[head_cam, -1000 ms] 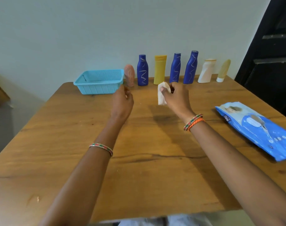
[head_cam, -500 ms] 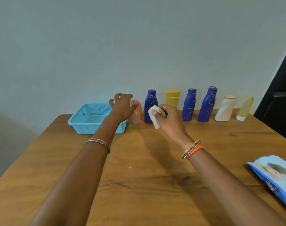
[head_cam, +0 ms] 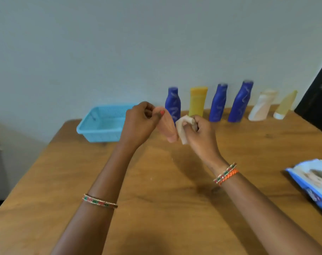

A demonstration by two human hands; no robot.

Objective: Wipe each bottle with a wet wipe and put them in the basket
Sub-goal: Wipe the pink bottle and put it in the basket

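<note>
The left hand (head_cam: 140,122) grips a pale pink plastic bottle (head_cam: 166,127) above the wooden table (head_cam: 156,181), its long axis tilted from 11 to 5 o'clock. The right hand (head_cam: 198,133) pinches a folded white wet wipe (head_cam: 182,129) against its 3 o'clock side.

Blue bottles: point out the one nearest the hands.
The leftmost blue bottle, standing directly behind the pink bottle that the left hand holds; the other two stand right of the yellow bottle.
</note>
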